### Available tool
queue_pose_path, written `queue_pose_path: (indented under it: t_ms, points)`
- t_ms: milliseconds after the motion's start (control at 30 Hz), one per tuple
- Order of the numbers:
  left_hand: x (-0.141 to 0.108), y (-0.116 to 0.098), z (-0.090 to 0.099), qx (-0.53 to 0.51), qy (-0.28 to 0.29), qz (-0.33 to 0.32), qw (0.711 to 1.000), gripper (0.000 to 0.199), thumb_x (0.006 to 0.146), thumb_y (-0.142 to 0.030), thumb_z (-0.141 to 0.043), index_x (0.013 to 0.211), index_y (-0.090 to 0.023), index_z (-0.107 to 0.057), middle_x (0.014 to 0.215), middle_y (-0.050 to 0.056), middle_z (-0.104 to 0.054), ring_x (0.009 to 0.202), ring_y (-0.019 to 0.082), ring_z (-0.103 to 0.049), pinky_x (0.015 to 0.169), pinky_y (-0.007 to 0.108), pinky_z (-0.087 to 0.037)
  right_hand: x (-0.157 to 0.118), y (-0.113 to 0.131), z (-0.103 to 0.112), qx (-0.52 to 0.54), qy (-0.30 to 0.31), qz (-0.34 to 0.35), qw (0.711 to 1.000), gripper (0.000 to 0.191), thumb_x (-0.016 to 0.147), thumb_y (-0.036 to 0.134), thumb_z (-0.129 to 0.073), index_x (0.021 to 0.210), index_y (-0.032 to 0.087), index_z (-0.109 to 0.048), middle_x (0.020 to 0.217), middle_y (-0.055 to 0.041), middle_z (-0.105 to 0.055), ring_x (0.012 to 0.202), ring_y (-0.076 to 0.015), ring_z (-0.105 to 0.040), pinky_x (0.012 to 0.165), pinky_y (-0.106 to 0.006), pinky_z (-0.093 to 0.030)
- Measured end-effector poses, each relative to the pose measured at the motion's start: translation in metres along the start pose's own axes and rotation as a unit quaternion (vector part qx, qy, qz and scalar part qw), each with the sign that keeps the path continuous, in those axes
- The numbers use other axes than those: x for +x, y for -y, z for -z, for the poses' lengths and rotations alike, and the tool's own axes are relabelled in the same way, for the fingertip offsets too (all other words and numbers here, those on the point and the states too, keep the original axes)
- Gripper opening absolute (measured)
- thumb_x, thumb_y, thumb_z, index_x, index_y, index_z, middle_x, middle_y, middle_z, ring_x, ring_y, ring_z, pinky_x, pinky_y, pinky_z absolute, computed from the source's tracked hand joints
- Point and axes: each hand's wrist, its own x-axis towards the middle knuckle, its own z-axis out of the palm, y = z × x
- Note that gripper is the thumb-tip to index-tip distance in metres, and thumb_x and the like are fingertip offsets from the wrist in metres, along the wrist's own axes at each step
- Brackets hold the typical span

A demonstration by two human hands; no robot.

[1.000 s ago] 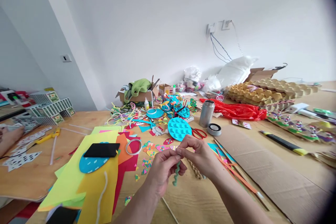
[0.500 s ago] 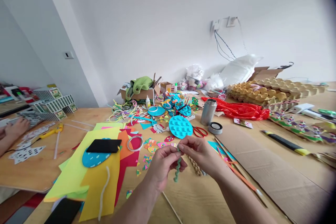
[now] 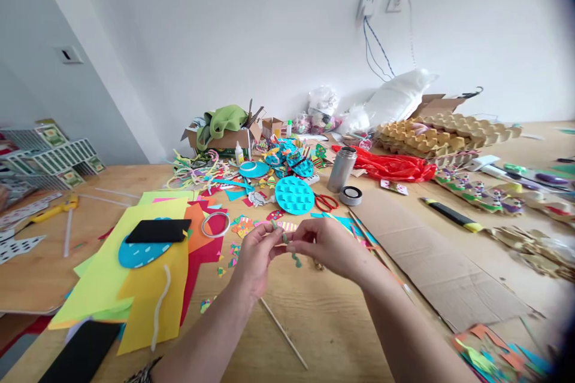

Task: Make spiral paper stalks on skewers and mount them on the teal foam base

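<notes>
Both my hands meet above the middle of the table with fingers closed on a curled green pipe cleaner (image 3: pixel 296 260). My left hand (image 3: pixel 261 254) pinches its upper part between thumb and fingertips. My right hand (image 3: pixel 323 245) grips it from the other side, and its fingertips partly hide it. A short wavy end hangs free below the fingers. On the table under my hands lies a thin wooden stick (image 3: pixel 284 335). Just beyond them are a blue textured disc (image 3: pixel 294 195), paper fish cutouts (image 3: pixel 242 225) and red-handled scissors (image 3: pixel 326 203).
Yellow paper sheets (image 3: pixel 155 317) with a black phone-like slab (image 3: pixel 158 231) lie left. A steel flask (image 3: pixel 342 170) and tape roll (image 3: pixel 351 195) stand beyond my right hand. Cardboard (image 3: pixel 417 251) and a cutter (image 3: pixel 451 214) lie right. Egg trays (image 3: pixel 431 137) are stacked behind.
My view has turned slightly right and down. The green pipe cleaner hung down straight in a coil; now it is bent between my fingers, and my right hand has turned over it.
</notes>
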Motion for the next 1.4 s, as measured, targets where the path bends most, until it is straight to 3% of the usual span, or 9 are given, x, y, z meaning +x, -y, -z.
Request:
queue_pose_path:
  t_ms: [133,233,467,667,933,1100,1233,1300,1400]
  points:
    - [0.005,0.003,0.003,0.004,-0.027,0.016,0.999,0.023,0.065,-0.026,-0.075,0.075,-0.013,-0.059,0.07,0.004,-0.068,0.07,0.018,-0.067,0.063,0.027,-0.052,0.005,0.003,-0.022,-0.084,-0.01,0.0,0.996,0.015,0.075,0.024,-0.058,0.063,0.019,-0.065,0.056,0.001,-0.064,0.05,-0.0107,-0.052,0.047,-0.022,-0.028]
    - [0.008,0.006,0.005,0.018,-0.028,0.036,0.999,0.025,0.067,-0.029,-0.074,0.077,-0.014,-0.058,0.07,0.005,-0.068,0.068,0.018,-0.067,0.062,0.027,-0.052,0.007,0.002,-0.026,-0.122,-0.003,0.005,0.992,0.02,0.073,0.016,-0.051,0.059,0.02,-0.065,0.054,0.0012,-0.063,0.048,-0.0102,-0.05,0.047,-0.022,-0.026]
    - [0.013,0.006,0.009,0.027,-0.072,0.024,0.997,0.031,0.074,-0.031,-0.07,0.097,-0.017,-0.055,0.109,0.011,-0.064,0.086,0.018,-0.065,0.072,0.029,-0.052,0.013,-0.031,-0.016,-0.101,0.017,-0.082,0.991,0.021,0.075,0.027,-0.054,0.06,0.018,-0.067,0.054,-0.0002,-0.064,0.049,-0.0117,-0.053,0.046,-0.022,-0.03]
    - [0.018,0.008,0.014,0.024,-0.074,0.032,0.996,0.026,0.071,-0.024,-0.068,0.093,-0.015,-0.057,0.094,0.007,-0.064,0.075,0.014,-0.063,0.066,0.026,-0.051,0.003,-0.057,-0.026,-0.136,0.039,-0.131,0.981,0.029,0.073,0.02,-0.052,0.046,0.018,-0.061,0.047,-0.0008,-0.062,0.047,-0.012,-0.055,0.047,-0.022,-0.032]
    - [0.018,0.005,0.017,0.026,-0.049,0.028,0.998,0.03,0.067,-0.028,-0.071,0.09,-0.014,-0.058,0.085,0.006,-0.065,0.069,0.014,-0.063,0.063,0.026,-0.049,0.001,-0.057,-0.054,-0.193,0.038,-0.168,0.966,0.034,0.078,0.021,-0.053,0.045,0.018,-0.06,0.048,-0.0052,-0.063,0.051,-0.0159,-0.06,0.052,-0.024,-0.037]
    - [0.016,0.005,0.015,0.049,-0.043,0.026,0.998,0.032,0.066,-0.029,-0.071,0.091,-0.014,-0.059,0.085,0.006,-0.065,0.069,0.014,-0.062,0.062,0.025,-0.048,0.0,-0.054,-0.058,-0.229,0.0,-0.183,0.956,0.026,0.081,0.024,-0.053,0.059,0.016,-0.066,0.068,-0.0123,-0.07,0.067,-0.0224,-0.065,0.054,-0.027,-0.035]
    - [0.018,0.012,0.017,0.166,-0.016,-0.009,0.986,0.023,0.07,-0.031,-0.067,0.085,-0.015,-0.062,0.081,0.005,-0.065,0.072,0.015,-0.06,0.065,0.025,-0.047,-0.008,-0.06,-0.039,-0.227,-0.039,-0.188,0.955,0.036,0.089,0.031,-0.043,0.065,0.018,-0.067,0.067,-0.0095,-0.07,0.062,-0.0191,-0.063,0.054,-0.026,-0.033]
    - [0.019,0.018,0.019,0.261,0.022,-0.036,0.964,0.015,0.072,-0.029,-0.064,0.079,-0.016,-0.064,0.077,0.004,-0.065,0.071,0.016,-0.059,0.066,0.025,-0.046,-0.017,-0.065,-0.026,-0.198,-0.088,-0.192,0.957,0.041,0.092,0.037,-0.038,0.071,0.018,-0.067,0.063,-0.0063,-0.067,0.058,-0.0167,-0.06,0.052,-0.025,-0.033]
    - [0.019,0.027,0.022,0.406,0.071,-0.099,0.906,0.008,0.076,-0.023,-0.059,0.074,-0.018,-0.065,0.075,0.005,-0.066,0.073,0.018,-0.059,0.07,0.028,-0.044,-0.033,-0.071,-0.014,-0.094,-0.221,-0.194,0.951,0.044,0.09,0.048,-0.04,0.07,0.017,-0.065,0.05,-0.0011,-0.056,0.049,-0.0143,-0.052,0.049,-0.024,-0.032]
